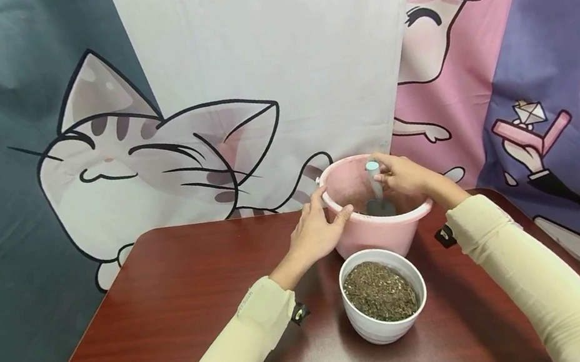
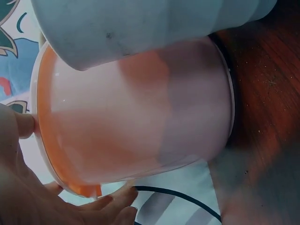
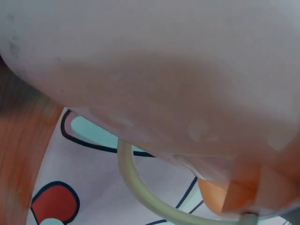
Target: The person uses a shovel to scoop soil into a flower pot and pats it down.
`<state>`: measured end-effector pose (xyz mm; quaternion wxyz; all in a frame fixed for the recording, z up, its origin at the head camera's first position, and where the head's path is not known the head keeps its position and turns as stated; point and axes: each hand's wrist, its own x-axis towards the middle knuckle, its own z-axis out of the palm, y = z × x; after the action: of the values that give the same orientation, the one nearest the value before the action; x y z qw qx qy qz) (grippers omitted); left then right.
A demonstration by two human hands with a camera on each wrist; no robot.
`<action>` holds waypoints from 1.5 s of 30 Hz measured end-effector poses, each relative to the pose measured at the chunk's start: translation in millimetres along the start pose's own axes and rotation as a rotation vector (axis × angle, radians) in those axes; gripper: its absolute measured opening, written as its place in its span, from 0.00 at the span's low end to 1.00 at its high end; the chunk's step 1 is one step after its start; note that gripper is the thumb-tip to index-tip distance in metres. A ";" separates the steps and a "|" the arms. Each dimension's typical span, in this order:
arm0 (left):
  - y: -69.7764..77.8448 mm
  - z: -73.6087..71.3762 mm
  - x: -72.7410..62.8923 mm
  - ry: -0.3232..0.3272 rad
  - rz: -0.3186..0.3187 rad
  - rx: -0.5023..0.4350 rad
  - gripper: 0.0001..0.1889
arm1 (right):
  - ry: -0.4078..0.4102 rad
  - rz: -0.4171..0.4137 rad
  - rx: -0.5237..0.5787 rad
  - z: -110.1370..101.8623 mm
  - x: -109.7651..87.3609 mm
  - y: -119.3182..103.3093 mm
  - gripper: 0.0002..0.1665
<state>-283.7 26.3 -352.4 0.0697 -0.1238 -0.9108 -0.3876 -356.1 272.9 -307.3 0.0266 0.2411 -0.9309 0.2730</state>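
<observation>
A pink bucket (image 1: pixel 375 237) stands at the back of the table, its rim facing up toward the head camera. My left hand (image 1: pixel 316 230) grips the left side of that rim, thumb over the edge; the left wrist view shows the fingers (image 2: pixel 115 204) along the outside. Inside the bucket is a small trowel (image 1: pixel 376 183) with a grey handle, a light blue end and a dark blade pointing down. My right hand (image 1: pixel 404 177) reaches over the far right rim and holds the handle upright. The right wrist view shows only the bucket's outer wall (image 3: pixel 140 70).
A white ribbed pot (image 1: pixel 385 332) filled with brown, crumbly soil (image 1: pixel 380 292) stands right in front of the bucket. A cream carrying handle (image 3: pixel 145 192) hangs at the bucket's side. Behind the reddish-brown table (image 1: pixel 183 299) hangs a cartoon-printed cloth (image 1: pixel 267 39).
</observation>
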 end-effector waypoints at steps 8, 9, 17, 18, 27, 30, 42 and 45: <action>-1.7 -1.8 1.5 -0.010 0.017 -0.032 0.42 | -0.082 -0.026 0.313 5.4 -3.0 -13.6 0.23; -2.0 -1.6 1.9 -0.010 0.019 -0.036 0.42 | -0.074 -0.034 0.286 6.7 -2.1 -15.6 0.20; -4.5 2.8 2.6 -0.018 0.030 -0.063 0.42 | -0.016 0.021 0.086 13.8 1.3 -27.6 0.08; -4.7 2.9 2.6 -0.018 0.030 -0.066 0.42 | 0.001 0.030 0.066 14.8 2.0 -28.9 0.07; -5.9 2.9 3.2 -0.026 0.036 -0.083 0.42 | 0.053 0.244 0.190 20.6 6.4 -33.1 0.13; -5.6 2.4 3.7 -0.027 0.042 -0.089 0.42 | 0.050 0.319 0.311 21.1 7.2 -33.8 0.15; -8.8 0.1 5.8 -0.034 0.050 -0.104 0.42 | 0.075 0.417 0.497 24.4 10.7 -36.7 0.20; -8.7 1.7 5.5 -0.039 0.054 -0.103 0.42 | 0.077 0.425 0.582 24.1 8.3 -35.3 0.15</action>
<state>-291.4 22.6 -358.3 0.0561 -0.1591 -0.8872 -0.4294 -345.1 230.9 -308.8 -0.0654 0.0294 -0.8420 0.5347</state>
